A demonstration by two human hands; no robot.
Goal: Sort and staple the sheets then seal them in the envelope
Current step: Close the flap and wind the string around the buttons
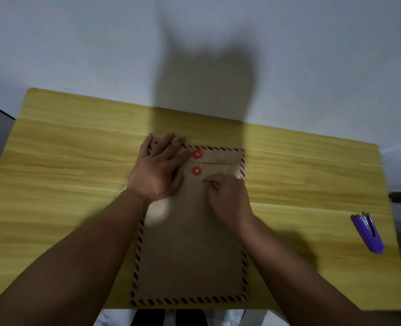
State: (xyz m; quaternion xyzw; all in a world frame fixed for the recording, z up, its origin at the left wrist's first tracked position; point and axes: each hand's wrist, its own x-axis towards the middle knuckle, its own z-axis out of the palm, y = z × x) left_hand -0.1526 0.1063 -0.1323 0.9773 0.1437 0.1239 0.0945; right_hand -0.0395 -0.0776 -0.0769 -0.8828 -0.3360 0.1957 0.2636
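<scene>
I see my left hand (158,169) with fingers spread flat on the envelope (190,243); my right hand (227,196) pinches its string (227,164). The yellow surface (65,149) (grey wall (77,43) behind) holds a purple stapler (367,232), well right of my fingers.

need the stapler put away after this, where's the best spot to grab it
Take the purple stapler across its narrow body near the middle, coming from above. It lies flat on the table, long axis running away from the person, both long sides free, well apart from the envelope.
</scene>
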